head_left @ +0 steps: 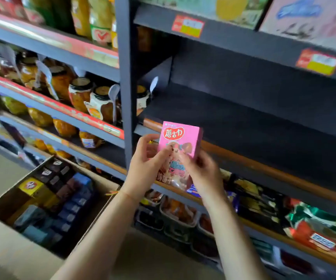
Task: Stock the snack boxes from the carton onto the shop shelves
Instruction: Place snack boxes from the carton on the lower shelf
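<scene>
1. The left hand [145,158] and the right hand [200,170] both grip one pink snack box [180,139] by its lower end, fingers curled round it from either side, thumbs on the printed front.
2. The box stands upright in the air, its top edge level with the front lip of the dark shelf [244,118] behind it; it does not rest on the shelf.
3. That shelf runs back to a dark rear panel, and two red-and-yellow price tags [187,26] sit on the edge of the shelf above.
4. Under the hands, the next shelf down holds bagged snacks [312,225] and, lower still, clear tubs [178,212].
5. To the left of a grey upright post [125,77], glass jars [80,93] with white spoons fixed to them fill two shelves.
6. On the floor at lower left an open carton [7,235] holds rows of boxes: blue ones [76,201], dark ones [51,172] and a yellow one [33,186].
7. A thin cord circles the left wrist.
</scene>
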Available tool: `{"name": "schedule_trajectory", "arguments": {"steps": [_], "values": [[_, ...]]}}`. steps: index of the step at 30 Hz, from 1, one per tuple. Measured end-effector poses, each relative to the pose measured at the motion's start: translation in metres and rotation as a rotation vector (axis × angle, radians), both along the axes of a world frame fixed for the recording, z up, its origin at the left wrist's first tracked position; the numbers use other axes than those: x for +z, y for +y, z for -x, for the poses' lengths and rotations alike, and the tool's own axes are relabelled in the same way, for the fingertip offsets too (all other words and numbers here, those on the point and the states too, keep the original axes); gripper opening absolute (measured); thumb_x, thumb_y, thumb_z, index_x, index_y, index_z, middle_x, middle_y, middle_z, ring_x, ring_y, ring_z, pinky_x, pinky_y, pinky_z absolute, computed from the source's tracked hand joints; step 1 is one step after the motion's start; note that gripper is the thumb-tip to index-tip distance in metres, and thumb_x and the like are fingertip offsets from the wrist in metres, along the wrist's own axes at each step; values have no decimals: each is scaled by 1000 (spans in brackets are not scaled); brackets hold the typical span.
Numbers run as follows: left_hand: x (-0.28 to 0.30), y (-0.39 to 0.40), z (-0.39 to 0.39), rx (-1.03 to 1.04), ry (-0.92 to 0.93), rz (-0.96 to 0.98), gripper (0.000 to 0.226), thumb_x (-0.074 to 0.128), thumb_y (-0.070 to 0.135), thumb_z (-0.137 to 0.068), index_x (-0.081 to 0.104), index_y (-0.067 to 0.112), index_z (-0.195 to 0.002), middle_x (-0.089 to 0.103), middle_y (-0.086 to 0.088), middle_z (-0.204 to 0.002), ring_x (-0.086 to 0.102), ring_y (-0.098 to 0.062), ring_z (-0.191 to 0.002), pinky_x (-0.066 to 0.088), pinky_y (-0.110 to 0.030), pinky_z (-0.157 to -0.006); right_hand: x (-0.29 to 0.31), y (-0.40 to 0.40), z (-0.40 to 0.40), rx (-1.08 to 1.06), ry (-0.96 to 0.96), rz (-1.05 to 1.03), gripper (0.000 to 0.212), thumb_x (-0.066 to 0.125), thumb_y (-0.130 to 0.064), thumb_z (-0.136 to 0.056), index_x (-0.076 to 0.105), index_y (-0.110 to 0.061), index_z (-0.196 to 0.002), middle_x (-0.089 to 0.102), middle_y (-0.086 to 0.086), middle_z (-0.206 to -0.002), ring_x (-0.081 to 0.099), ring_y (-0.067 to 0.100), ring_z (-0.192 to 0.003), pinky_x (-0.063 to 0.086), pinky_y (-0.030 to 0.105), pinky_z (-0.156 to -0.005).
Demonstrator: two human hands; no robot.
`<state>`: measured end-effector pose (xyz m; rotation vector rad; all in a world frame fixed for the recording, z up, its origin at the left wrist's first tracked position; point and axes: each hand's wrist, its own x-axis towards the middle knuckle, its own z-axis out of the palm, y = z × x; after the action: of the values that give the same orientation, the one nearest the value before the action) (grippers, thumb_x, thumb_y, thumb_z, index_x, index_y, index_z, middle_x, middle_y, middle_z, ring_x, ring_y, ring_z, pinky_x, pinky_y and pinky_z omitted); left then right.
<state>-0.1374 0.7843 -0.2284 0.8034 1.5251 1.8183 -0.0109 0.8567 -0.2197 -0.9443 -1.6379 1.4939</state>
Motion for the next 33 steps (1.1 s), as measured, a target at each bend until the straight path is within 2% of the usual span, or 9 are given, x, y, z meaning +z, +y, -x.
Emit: {"name": "schedule_trajectory", "arguments": {"steps": [3, 5, 7, 10, 12, 19, 24, 29, 33], "values": [[22, 27, -71, -231, 97, -67, 45, 71, 27, -91, 51, 23, -131, 68, -6, -105, 66, -18, -91, 57, -34, -78, 21, 23, -71, -161, 31, -136, 34, 68, -55, -85, 72, -21, -88, 73, -3, -83, 64, 5, -76, 48, 20, -67], [33, 44, -117, -405, 42, -58, 60, 73, 37, -85, 46, 23, -136, 66, -10, -120, 66, -19, -103, 58, -38, -86, 32, 37, -109, -199, 65, -144, 36, 57, -48, -95, 73, -16, -89, 74, 3, -88, 62, 1, -77, 48, 20, -72], [42, 61, -152, -475, -166, -47, 54, 74, 33, -86, 53, 15, -132, 66, -16, -124, 65, -25, -110, 57, -40, -92, 41, 47, -141, -187, 95, -143, 35, 50, -47, -99, 76, -23, -99, 74, 3, -99, 66, 5, -89, 53, 26, -81], [58, 82, -180, -567, -556, -22, 41, 61, 32, -91, 68, 7, -123, 64, -27, -127, 63, -39, -113, 52, -53, -96, 58, 58, -187, -183, 202, -120, 33, 52, -44, -97, 77, -24, -106, 68, 0, -87, 62, 11, -71, 50, 26, -56], [64, 95, -190, -530, -620, 15, 47, 57, 37, -91, 66, 8, -127, 68, -21, -123, 70, -32, -103, 55, -48, -91, 66, 67, -215, -252, 256, -116, 29, 52, -30, -99, 77, -15, -105, 62, 3, -80, 54, 13, -60, 43, 23, -46], [75, 133, -237, -561, -416, 107, 36, 57, 38, -94, 67, 11, -116, 74, -12, -111, 74, -20, -87, 58, -32, -81, 69, 96, -275, -331, 55, -110, 16, 63, -30, -95, 63, -27, -110, 69, -11, -101, 66, -8, -83, 50, 11, -66], [75, 166, -272, -591, -150, 81, 29, 62, 24, -96, 63, 12, -123, 73, -12, -116, 71, -24, -102, 58, -41, -90, 78, 118, -312, -387, -41, -251, 32, 70, -27, -90, 61, -20, -120, 71, -5, -109, 70, 4, -93, 57, 23, -75], [72, 191, -287, -459, 84, -55, 61, 70, 19, -92, 44, 27, -146, 59, 7, -134, 56, -8, -124, 48, -25, -99, 96, 144, -360, -461, -531, -604, 43, 64, -22, -94, 55, -27, -136, 59, -3, -130, 57, 12, -115, 50, 26, -91], [65, 201, -306, -595, 254, -31, 50, 68, 13, -93, 53, 21, -140, 66, 5, -125, 63, -8, -113, 55, -18, -83, 98, 155, -375, -295, -811, -651, 46, 61, -19, -97, 53, -29, -140, 60, -4, -128, 55, 18, -115, 48, 37, -95]]}}
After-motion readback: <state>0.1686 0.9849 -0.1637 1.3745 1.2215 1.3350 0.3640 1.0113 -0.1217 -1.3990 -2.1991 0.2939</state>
